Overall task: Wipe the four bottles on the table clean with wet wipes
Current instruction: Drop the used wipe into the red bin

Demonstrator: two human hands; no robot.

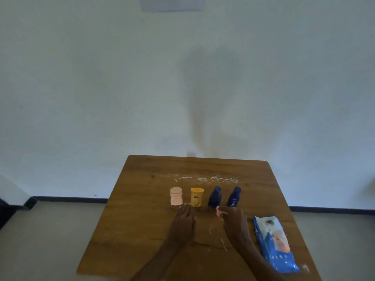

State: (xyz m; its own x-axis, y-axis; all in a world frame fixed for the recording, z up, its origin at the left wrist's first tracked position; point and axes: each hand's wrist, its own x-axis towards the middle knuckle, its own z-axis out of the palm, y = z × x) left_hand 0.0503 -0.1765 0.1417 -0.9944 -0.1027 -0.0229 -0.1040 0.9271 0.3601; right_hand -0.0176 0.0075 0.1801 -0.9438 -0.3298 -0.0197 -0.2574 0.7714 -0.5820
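Four bottles stand upright in a row mid-frame, just above our hands: pink bottle [176, 196], yellow bottle [197, 197], two blue bottles [214, 196] [234, 196]. Left hand [185, 220] flat, fingers straight, tips nearest the yellow one. Right hand [233, 221] curled, possibly pinching something small, too blurred. Wipes pack [273, 242] lower right, just beside right hand.

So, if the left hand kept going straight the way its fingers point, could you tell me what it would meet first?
Most likely the yellow bottle: the left hand lies flat with fingertips just short of its base. The pink bottle stands close by, so a slight drift could meet that instead.
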